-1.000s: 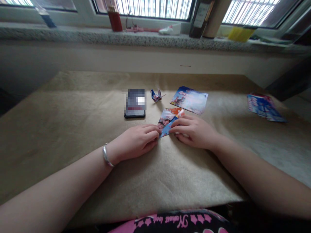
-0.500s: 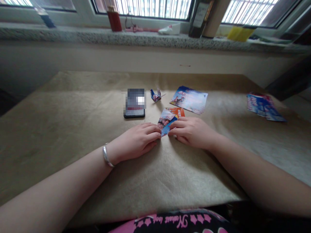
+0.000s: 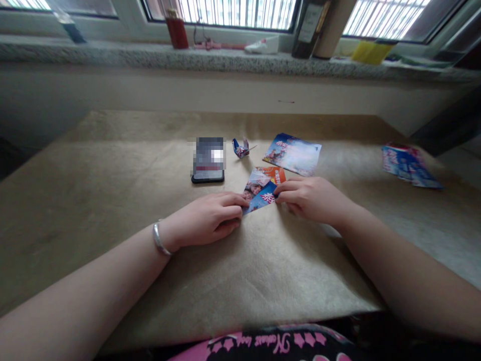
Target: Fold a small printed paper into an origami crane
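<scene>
A small sheet of printed paper [image 3: 267, 197], partly folded, lies on the table between my hands, its near edge turned over as a blue flap with a red-and-white print. My left hand [image 3: 214, 216] holds its left corner, fingers bent and pressed together. At the right end of the fold, my right hand [image 3: 315, 199] pinches the paper between thumb and fingers. Just beyond stands a small folded paper crane [image 3: 241, 148]. Behind my right hand lies a stack of printed paper sheets [image 3: 293, 153].
A phone [image 3: 208, 163] with a blurred screen lies left of the crane. More printed papers [image 3: 409, 166] are fanned out at the far right of the brown-covered table [image 3: 150, 291]. Along the windowsill [image 3: 225, 61] stand a red container [image 3: 176, 31] and a dark box [image 3: 308, 29].
My right hand has slid rightward along the fold, uncovering more of the blue flap. My left hand has shifted slightly left, still on the paper's corner.
</scene>
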`<state>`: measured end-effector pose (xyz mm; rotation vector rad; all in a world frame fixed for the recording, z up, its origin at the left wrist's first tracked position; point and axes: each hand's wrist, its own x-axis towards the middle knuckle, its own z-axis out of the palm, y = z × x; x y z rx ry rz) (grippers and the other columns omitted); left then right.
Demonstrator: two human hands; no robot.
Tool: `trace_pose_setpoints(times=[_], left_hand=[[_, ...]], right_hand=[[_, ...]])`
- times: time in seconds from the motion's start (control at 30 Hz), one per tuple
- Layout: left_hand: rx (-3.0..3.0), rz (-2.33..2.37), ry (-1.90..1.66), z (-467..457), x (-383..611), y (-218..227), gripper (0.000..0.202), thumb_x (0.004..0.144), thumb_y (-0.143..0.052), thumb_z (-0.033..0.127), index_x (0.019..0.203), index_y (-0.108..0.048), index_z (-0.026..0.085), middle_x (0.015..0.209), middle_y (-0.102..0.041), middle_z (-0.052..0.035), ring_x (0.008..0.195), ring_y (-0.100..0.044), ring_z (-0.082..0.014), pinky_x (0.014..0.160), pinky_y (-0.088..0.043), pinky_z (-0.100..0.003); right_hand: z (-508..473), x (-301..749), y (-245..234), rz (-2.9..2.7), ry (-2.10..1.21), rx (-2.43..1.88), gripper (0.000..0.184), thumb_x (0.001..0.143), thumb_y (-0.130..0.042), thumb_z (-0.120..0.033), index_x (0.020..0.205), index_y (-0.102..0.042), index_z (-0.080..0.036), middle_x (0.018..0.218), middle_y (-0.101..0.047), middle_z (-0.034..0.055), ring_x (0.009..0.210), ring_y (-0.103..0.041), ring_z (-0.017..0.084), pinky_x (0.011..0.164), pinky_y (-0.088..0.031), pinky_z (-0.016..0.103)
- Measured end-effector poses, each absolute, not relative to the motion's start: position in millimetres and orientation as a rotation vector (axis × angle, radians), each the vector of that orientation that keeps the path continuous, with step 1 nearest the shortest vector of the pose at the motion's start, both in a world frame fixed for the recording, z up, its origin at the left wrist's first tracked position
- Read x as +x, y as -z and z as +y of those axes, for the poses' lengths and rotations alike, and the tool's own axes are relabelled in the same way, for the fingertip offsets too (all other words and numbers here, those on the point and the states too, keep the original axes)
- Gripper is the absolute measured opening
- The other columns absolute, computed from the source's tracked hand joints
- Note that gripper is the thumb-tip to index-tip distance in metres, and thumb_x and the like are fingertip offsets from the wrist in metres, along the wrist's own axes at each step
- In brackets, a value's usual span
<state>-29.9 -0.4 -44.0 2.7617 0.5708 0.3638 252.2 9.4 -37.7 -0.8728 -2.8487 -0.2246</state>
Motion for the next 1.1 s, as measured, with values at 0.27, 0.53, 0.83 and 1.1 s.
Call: trace_pose_setpoints(times=[0.27, 0.53, 0.83, 1.1], left_hand=[[2.741, 0.54, -0.383, 0, -32, 46, 0.013, 0.088, -0.046, 0.016, 0.083, -0.058, 0.017, 0.123, -0.057, -0.0093, 0.123, -0.048, -0.0224, 0.103, -0.042, -0.039], [2.659, 0.572, -0.389, 0, -33, 45, 0.014, 0.09, -0.046, 0.017, 0.087, -0.059, 0.017, 0.122, -0.058, -0.0092, 0.124, -0.048, -0.0201, 0.103, -0.043, -0.035], [2.661, 0.723, -0.432, 1, -31, 50, 0.023, 0.091, -0.042, 0.015, 0.105, -0.059, 0.019, 0.119, -0.061, -0.0059, 0.111, -0.057, -0.0165, 0.096, -0.048, -0.032], [2.796, 0.799, -0.418, -1, -29, 45, 0.048, 0.089, -0.049, 0.024, 0.137, -0.04, 0.021, 0.139, -0.046, -0.0064, 0.13, -0.039, -0.0188, 0.109, -0.036, -0.035]], right_hand=[[13, 267, 33, -2.854, 0.206, -1.041, 0.024, 0.081, -0.05, -0.014, 0.081, -0.071, -0.024, 0.093, -0.071, -0.0004, 0.075, -0.064, 0.014, 0.061, -0.041, 0.027], [13, 272, 32, -2.852, 0.254, -1.224, 0.021, 0.079, -0.05, -0.016, 0.076, -0.069, -0.023, 0.089, -0.071, -0.0018, 0.072, -0.063, 0.015, 0.057, -0.037, 0.027], [10, 252, 41, -2.524, 0.318, -1.462, 0.018, 0.081, -0.047, -0.02, 0.084, -0.065, -0.018, 0.084, -0.069, 0.0064, 0.08, -0.061, 0.021, 0.065, -0.044, 0.031], [12, 242, 49, -2.619, 0.13, -1.228, 0.041, 0.087, -0.051, -0.035, 0.121, -0.059, -0.016, 0.124, -0.059, 0.0111, 0.128, -0.038, 0.029, 0.107, -0.034, 0.045]])
